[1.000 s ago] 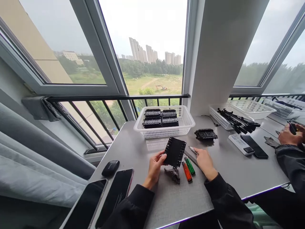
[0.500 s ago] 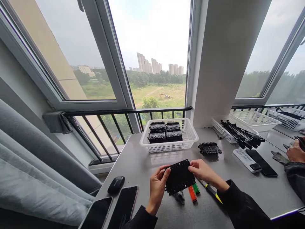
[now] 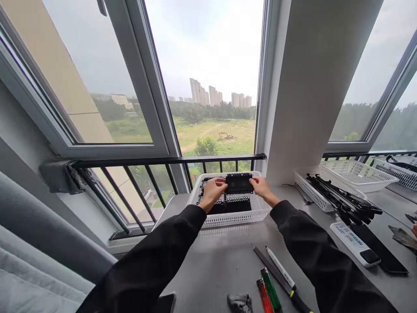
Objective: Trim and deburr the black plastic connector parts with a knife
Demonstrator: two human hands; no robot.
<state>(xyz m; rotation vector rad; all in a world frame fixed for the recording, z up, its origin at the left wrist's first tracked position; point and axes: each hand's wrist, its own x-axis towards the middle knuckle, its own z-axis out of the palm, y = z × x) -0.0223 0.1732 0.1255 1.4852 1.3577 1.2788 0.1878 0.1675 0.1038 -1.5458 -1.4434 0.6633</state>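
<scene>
Between my two hands is a flat black plastic plate (image 3: 239, 183) with a notched edge, held over the white basket (image 3: 234, 220). My left hand (image 3: 213, 191) pinches its left end, with thumb and fingers closed. On the right end, my right hand (image 3: 261, 188) is closed in the same way. Beneath and around the plate, several similar black plastic parts (image 3: 237, 204) lie in rows inside the basket. My left fingers cover some of those parts. Whether the held plate touches them I cannot tell.
Nearer on the metal table lie a white marker (image 3: 280, 268), a yellow-and-black knife (image 3: 295, 298), a green bar (image 3: 270, 289), a red bar (image 3: 264, 296) and a dark crumpled scrap (image 3: 239, 302). Rightward are a basket of black strips (image 3: 342, 195) and a white device (image 3: 355, 244). A railing (image 3: 156, 161) stands behind.
Both hands have moved forward with the black plate, from above the near table to over the basket. The black part that lay right of the basket no longer shows.
</scene>
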